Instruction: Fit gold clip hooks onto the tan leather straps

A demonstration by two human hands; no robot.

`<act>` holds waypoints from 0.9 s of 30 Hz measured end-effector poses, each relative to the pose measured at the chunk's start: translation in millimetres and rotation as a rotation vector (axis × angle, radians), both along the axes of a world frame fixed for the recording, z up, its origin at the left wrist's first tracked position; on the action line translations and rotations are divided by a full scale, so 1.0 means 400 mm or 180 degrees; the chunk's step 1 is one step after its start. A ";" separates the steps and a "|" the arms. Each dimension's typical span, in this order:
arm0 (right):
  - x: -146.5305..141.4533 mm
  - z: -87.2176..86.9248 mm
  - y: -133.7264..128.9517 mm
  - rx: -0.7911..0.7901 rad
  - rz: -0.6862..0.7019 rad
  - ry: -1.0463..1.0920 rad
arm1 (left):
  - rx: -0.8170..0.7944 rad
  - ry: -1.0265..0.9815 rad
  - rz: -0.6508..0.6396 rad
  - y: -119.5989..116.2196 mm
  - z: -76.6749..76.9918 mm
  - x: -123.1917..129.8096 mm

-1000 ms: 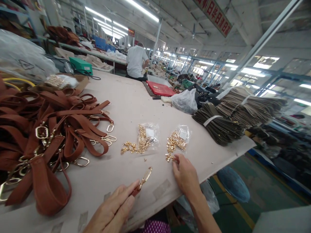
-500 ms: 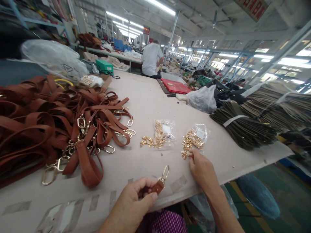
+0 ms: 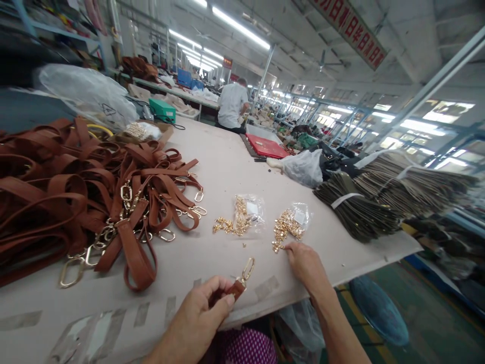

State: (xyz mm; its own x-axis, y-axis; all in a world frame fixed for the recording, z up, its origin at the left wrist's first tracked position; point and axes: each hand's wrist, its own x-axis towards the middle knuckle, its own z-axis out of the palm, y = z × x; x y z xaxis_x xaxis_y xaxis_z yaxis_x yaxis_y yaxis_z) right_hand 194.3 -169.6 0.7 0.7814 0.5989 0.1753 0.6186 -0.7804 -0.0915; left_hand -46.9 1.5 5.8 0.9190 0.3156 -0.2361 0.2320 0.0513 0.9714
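Near the front edge of the table, my left hand pinches a brown leather strap end with a gold clasp pointing up and away. My right hand reaches to the near edge of the right pile of small gold pieces, which spills from a clear bag. Its fingertips are together at the pieces; whether one is between them is too small to tell. A second gold pile with its clear bag lies to the left.
Brown straps with gold clasps are heaped at the left. Dark bundled pieces lie at the right, near a plastic bag and a red folder. Behind the table is a person; a blue stool stands at lower right.
The view has turned a little, so the table's things appear shifted left. My right hand stays at the gold pieces, and my left hand still holds the strap end.
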 end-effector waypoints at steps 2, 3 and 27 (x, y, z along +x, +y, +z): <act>-0.010 0.004 -0.004 0.0248 0.0056 0.0091 | 0.0061 -0.0049 0.0075 -0.003 0.004 -0.002; -0.024 0.005 -0.005 0.0391 0.0072 0.0144 | 0.0101 -0.0060 0.0148 -0.005 0.004 -0.003; -0.378 -0.021 0.087 0.2331 0.1509 0.1072 | 0.0607 -0.0630 0.0443 -0.026 -0.027 0.002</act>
